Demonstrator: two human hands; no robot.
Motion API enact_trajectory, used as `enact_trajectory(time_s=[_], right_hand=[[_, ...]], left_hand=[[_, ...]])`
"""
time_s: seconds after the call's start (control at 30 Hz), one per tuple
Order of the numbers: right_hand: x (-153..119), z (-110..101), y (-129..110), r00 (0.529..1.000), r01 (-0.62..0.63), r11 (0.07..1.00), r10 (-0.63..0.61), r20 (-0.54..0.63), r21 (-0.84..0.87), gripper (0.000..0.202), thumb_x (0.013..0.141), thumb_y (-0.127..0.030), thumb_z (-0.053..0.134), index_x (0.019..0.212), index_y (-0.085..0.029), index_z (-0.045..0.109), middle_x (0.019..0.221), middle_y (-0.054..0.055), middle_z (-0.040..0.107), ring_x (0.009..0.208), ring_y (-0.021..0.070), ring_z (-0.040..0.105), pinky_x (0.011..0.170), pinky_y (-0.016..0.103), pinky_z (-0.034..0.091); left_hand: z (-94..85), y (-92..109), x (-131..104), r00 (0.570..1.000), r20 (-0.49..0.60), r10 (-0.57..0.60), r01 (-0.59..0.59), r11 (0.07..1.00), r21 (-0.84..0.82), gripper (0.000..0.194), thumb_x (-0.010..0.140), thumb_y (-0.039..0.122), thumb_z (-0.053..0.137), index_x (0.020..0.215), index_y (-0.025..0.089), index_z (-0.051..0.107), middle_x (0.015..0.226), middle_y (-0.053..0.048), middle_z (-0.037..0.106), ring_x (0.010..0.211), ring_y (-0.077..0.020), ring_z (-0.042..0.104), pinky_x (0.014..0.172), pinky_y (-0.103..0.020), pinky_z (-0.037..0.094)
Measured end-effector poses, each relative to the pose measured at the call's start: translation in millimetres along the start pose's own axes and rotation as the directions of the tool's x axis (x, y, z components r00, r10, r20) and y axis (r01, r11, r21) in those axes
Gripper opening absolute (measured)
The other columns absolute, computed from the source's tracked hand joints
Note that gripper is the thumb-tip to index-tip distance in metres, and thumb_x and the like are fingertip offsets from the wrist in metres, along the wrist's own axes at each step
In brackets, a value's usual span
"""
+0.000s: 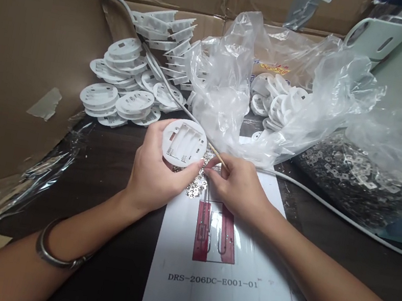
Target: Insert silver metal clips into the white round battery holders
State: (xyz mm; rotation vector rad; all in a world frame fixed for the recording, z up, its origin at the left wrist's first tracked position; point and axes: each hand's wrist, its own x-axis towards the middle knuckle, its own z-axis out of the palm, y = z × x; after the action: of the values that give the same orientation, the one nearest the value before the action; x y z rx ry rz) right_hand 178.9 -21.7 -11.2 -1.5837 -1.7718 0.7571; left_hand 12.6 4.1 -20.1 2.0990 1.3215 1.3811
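My left hand [158, 174] grips a round white plastic battery housing [190, 141] by its edge, tilted so its battery slots and small springs face me. Close to its lower right edge is my right hand [236, 180], with thumb and index finger pinched together. A thin tan stick [218, 157] runs through that hand; whether the fingertips also hold a small part I cannot tell. Beneath the housing, a heap of small shiny metal contact plates [196, 187] lies on a white printed sheet [176, 291], partly hidden by my hands.
Stacks of similar white housings [122, 69] stand at the back left. Behind my hands spreads a clear plastic bag [226, 93] with more housings. A bag of metal plates [356, 173] sits at right. A white cable [324, 203] crosses the dark table; cardboard walls [22, 36] enclose the left and back.
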Motion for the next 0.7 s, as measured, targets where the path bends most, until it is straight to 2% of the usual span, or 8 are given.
enact_trajectory(time_s=[0.1, 0.23, 0.3, 0.4, 0.5, 0.63, 0.7], right_hand=[[-6, -4, 0, 1.000, -0.003, 0.994, 0.004, -0.014, 0.109, 0.008, 0.082, -0.022, 0.058, 0.078, -0.019, 0.064, 0.052, -0.003, 0.039, 0.049, 0.0099, 0.035, 0.051, 0.028, 0.030], [-19, -10, 2, 0.999, 0.006, 0.980, 0.001, -0.032, 0.200, 0.008, 0.085, -0.025, 0.059, 0.082, -0.020, 0.064, 0.070, -0.001, 0.057, 0.054, 0.0093, 0.040, 0.054, 0.029, 0.032], [-25, -11, 3, 0.999, -0.013, 0.974, 0.020, -0.026, 0.227, 0.011, 0.087, -0.029, 0.057, 0.084, -0.020, 0.062, 0.079, 0.000, 0.062, 0.053, 0.0086, 0.041, 0.053, 0.029, 0.032], [-29, -10, 4, 0.999, -0.035, 0.967, 0.035, 0.006, 0.254, 0.013, 0.089, -0.031, 0.056, 0.085, -0.020, 0.061, 0.080, 0.000, 0.063, 0.058, 0.0098, 0.046, 0.055, 0.028, 0.035], [-25, -7, 5, 1.000, -0.001, 0.961, 0.000, 0.003, 0.275, 0.012, 0.089, -0.029, 0.056, 0.084, -0.019, 0.060, 0.079, 0.001, 0.063, 0.069, 0.0121, 0.053, 0.062, 0.028, 0.040], [-20, -3, 7, 1.000, -0.022, 0.957, 0.020, 0.011, 0.289, 0.013, 0.089, -0.031, 0.058, 0.086, -0.019, 0.061, 0.067, -0.002, 0.060, 0.057, 0.0104, 0.048, 0.054, 0.027, 0.035], [-19, -2, 8, 1.000, -0.007, 0.948, 0.010, -0.009, 0.317, 0.012, 0.088, -0.029, 0.058, 0.089, -0.019, 0.063, 0.078, 0.000, 0.066, 0.065, 0.0114, 0.055, 0.059, 0.028, 0.040]], left_hand=[[0.6, 0, -1, 1.000, 0.011, -0.010, 0.011, 0.999, -0.032, 0.055, 0.068, 0.025, 0.074, 0.116, 0.023, 0.046, 0.109, -0.006, 0.061, 0.099, -0.0249, 0.065, 0.075, -0.034, 0.059], [-0.6, 1, 0, 0.999, 0.040, -0.008, 0.010, 0.999, -0.037, 0.059, 0.070, 0.025, 0.074, 0.122, 0.023, 0.045, 0.112, -0.007, 0.061, 0.098, -0.0244, 0.066, 0.074, -0.033, 0.060], [-2.0, 1, 1, 0.999, 0.043, 0.022, -0.022, 1.000, -0.007, 0.063, 0.069, 0.024, 0.075, 0.123, 0.022, 0.045, 0.113, -0.007, 0.061, 0.100, -0.0251, 0.065, 0.079, -0.034, 0.059], [-3.9, 0, 2, 0.998, 0.047, 0.046, -0.047, 0.999, 0.027, 0.063, 0.067, 0.024, 0.076, 0.122, 0.021, 0.046, 0.113, -0.007, 0.061, 0.104, -0.0257, 0.063, 0.085, -0.036, 0.057], [-4.9, 0, 3, 0.998, 0.061, 0.007, -0.010, 0.999, 0.043, 0.058, 0.068, 0.027, 0.075, 0.119, 0.020, 0.047, 0.108, -0.007, 0.062, 0.098, -0.0243, 0.065, 0.079, -0.034, 0.058], [-5.4, 2, 4, 0.995, 0.100, -0.014, 0.006, 0.997, 0.076, 0.056, 0.068, 0.027, 0.073, 0.117, 0.019, 0.047, 0.108, -0.006, 0.061, 0.099, -0.0244, 0.064, 0.077, -0.033, 0.058], [-5.5, 2, 5, 0.994, 0.112, -0.006, -0.003, 0.997, 0.080, 0.058, 0.069, 0.025, 0.072, 0.121, 0.019, 0.046, 0.112, -0.007, 0.060, 0.104, -0.0250, 0.062, 0.079, -0.032, 0.057]])
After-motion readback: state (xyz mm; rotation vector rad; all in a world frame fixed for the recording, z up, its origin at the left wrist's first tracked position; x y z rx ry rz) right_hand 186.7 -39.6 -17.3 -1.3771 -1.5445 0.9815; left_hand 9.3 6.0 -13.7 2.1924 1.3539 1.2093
